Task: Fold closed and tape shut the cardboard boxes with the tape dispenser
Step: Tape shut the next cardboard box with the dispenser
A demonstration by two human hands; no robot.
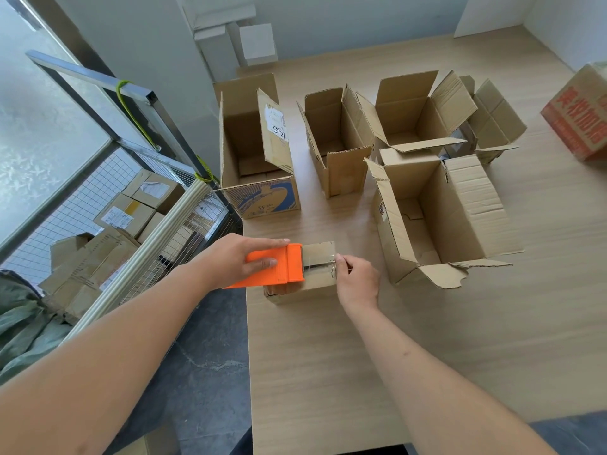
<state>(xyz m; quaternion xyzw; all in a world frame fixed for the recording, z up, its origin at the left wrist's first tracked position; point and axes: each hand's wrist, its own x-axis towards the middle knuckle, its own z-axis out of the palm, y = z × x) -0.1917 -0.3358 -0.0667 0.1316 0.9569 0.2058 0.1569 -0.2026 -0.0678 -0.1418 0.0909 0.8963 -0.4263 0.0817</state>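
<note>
1. While I watched from the head view, the left hand [241,257] gripped the orange tape dispenser [274,266], fingers curled over it, on the small closed box [303,284] at the table's [328,372] left edge.
2. The right hand [356,280] pinched the clear tape [320,257] end at that box's right edge.
3. Five open boxes [437,218] stood behind.

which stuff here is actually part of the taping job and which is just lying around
In the job:
- orange tape dispenser, held by left hand
- small closed box, right hand pinching the tape end
- open boxes waiting

Lying about:
- red-printed carton
- wire cart of parcels
- white blocks
</note>
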